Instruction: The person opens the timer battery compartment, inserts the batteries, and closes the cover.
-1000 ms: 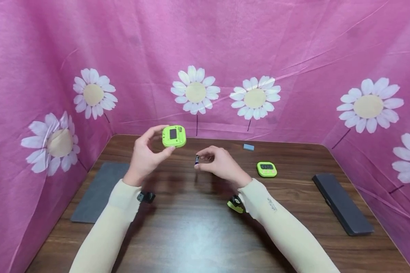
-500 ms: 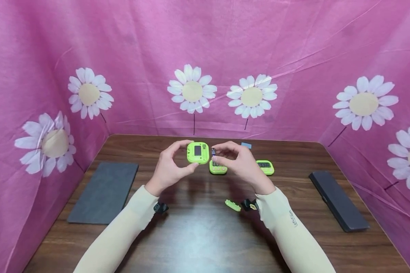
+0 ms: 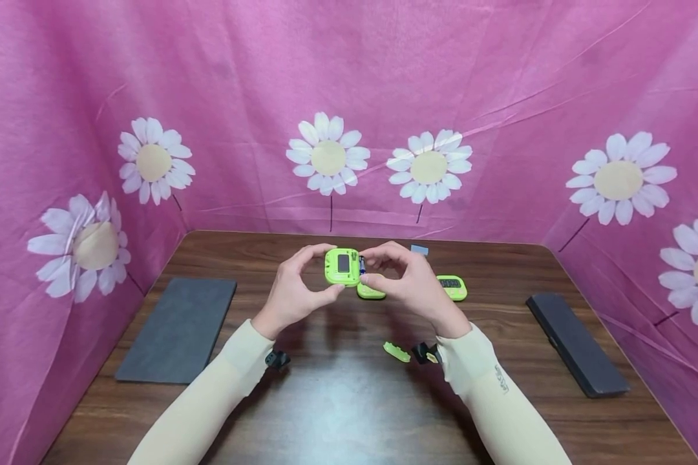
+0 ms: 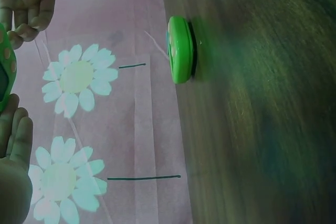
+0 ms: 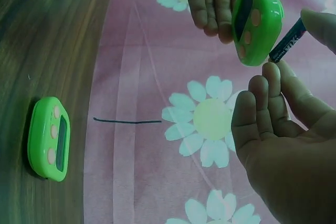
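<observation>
My left hand (image 3: 293,290) holds a lime-green digital timer (image 3: 342,267) by its edges, thumb below and fingers above. Its back, with a dark rectangle, faces the head camera. My right hand (image 3: 410,281) pinches a small cylindrical battery (image 5: 289,40) between thumb and fingers. The battery's end meets or nearly meets the timer's edge; the right wrist view does not settle contact. Below the hands, a second green timer (image 3: 371,292) rests on the table, partly hidden. A third green timer (image 3: 454,287) lies to its right. Nearer me is a loose green battery cover (image 3: 396,352).
A dark grey flat mat (image 3: 177,329) lies at the left of the wooden table (image 3: 326,407). At the right is a long black case (image 3: 578,345). A small blue block (image 3: 419,250) sits near the back edge, before a pink flowered cloth (image 3: 244,129).
Holding the timer, my left hand has moved right and slightly down. My right hand has shifted right with the battery, and the gap between battery and timer has closed up.
</observation>
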Available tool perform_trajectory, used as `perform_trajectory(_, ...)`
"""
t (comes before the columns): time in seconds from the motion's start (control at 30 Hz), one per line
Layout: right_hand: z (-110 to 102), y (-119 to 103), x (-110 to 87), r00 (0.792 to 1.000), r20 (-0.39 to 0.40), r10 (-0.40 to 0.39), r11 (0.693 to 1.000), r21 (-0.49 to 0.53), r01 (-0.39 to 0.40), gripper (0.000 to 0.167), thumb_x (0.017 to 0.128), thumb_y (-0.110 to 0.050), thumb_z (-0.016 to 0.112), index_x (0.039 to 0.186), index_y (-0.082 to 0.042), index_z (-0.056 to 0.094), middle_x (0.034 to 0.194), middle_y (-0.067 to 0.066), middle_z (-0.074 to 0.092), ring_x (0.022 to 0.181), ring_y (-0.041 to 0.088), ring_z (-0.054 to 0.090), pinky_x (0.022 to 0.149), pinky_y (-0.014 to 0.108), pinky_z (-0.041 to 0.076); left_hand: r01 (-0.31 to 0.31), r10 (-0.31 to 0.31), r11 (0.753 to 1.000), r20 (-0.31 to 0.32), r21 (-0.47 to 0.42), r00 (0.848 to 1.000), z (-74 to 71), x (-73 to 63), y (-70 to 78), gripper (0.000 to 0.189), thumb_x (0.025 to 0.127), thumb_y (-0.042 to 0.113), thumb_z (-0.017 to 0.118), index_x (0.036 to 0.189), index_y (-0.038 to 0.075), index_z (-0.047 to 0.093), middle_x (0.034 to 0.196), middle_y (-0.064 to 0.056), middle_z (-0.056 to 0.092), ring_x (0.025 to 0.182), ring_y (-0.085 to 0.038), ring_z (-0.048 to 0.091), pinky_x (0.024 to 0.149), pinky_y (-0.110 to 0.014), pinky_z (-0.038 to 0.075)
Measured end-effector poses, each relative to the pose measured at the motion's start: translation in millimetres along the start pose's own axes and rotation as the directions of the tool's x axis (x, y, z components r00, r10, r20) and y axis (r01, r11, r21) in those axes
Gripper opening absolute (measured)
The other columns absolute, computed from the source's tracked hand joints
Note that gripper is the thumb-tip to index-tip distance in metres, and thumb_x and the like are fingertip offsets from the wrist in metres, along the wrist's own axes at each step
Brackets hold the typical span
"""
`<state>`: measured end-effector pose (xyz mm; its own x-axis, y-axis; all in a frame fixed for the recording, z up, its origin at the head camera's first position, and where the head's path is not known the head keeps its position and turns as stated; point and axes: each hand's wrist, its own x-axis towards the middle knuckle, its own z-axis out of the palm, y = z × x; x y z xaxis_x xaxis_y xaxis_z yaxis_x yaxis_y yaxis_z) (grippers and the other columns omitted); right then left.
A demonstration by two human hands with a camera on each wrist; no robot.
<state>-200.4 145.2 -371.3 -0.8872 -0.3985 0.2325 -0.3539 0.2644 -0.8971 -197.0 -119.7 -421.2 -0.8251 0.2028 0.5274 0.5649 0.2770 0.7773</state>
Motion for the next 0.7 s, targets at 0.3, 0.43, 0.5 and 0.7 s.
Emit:
perform_trajectory(0.3, 6.2, -4.6, -2.0, 1.000, 0.004, -0.026, 0.995, -0.092, 0.026, 0.039, 0.095, -0.022, 0.092, 0.132, -0.023, 0.081, 0.117, 0.002, 0.071, 0.109, 0.023, 0.066, 0.089, 0.025, 0.059, -0.012, 0.012, 1.000, 0.005, 0.002, 1.000, 1.9, -1.9, 2.2, 0.069, 0.082, 0.016, 0.097, 0.146, 0.012, 0.071, 0.130, -0.004, 0.077, 0.123, -0.019, 0.071, 0.112, -0.039, 0.056)
perform_trajectory(0.43, 6.7, -6.2, -3.3, 1.000, 0.001, -0.023, 0.990, -0.139, 0.023, 0.040, 0.095, -0.022, 0.091, 0.134, -0.023, 0.081, 0.115, -0.002, 0.071, 0.108, 0.021, 0.065, 0.089, 0.027, 0.059, -0.007, 0.007, 1.000, 0.001, 0.008, 1.000, 1.9, -2.2, 1.5, 0.069, 0.082, 0.016, 0.098, 0.146, 0.013, 0.071, 0.131, -0.004, 0.077, 0.124, -0.020, 0.071, 0.112, -0.039, 0.057)
perform_trajectory(0.5, 6.9, -6.3, -3.4, 1.000, -0.001, -0.025, 0.987, -0.159, 0.025, 0.041, 0.095, -0.022, 0.091, 0.135, -0.023, 0.081, 0.114, -0.004, 0.071, 0.107, 0.020, 0.065, 0.089, 0.031, 0.059, 0.000, 0.000, 1.000, 0.002, 0.011, 1.000, 2.1, -2.1, 1.4, 0.069, 0.082, 0.015, 0.098, 0.146, 0.014, 0.071, 0.131, -0.004, 0.077, 0.124, -0.020, 0.071, 0.112, -0.039, 0.057)
perform_trajectory(0.7, 7.1, -6.9, -3.2, 1.000, -0.014, -0.028, 0.993, -0.117, 0.026, 0.044, 0.096, -0.019, 0.090, 0.139, -0.021, 0.079, 0.116, 0.008, 0.072, 0.109, 0.028, 0.066, 0.089, 0.034, 0.060, 0.003, -0.003, 1.000, -0.002, 0.014, 1.000, 2.5, -0.9, 3.6, 0.068, 0.083, 0.015, 0.097, 0.146, 0.014, 0.071, 0.131, -0.004, 0.077, 0.123, -0.018, 0.071, 0.111, -0.039, 0.057)
